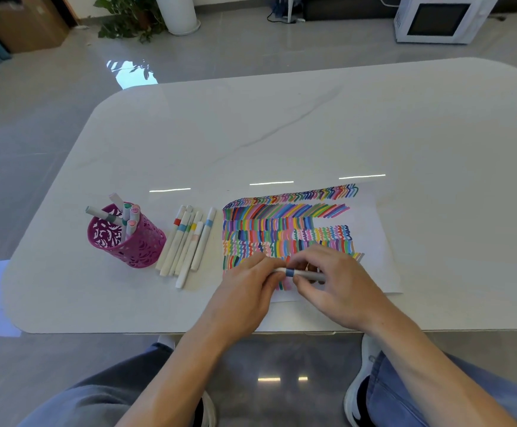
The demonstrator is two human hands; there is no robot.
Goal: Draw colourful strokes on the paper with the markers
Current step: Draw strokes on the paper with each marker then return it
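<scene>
Blue-banded marker (291, 272) is lying 9-to-3 o'clock just above the paper's (371, 229) near edge, with fingers of the left hand (244, 291) pinching its 9 o'clock end and the right hand (337, 285) pinching its 3 o'clock barrel, so uncapping likely means pulling apart along that axis.

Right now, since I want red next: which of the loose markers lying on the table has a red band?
The leftmost marker of the loose row, nearest the magenta pen cup; its neighbours' bands are blue, yellow or pale pink.
</scene>
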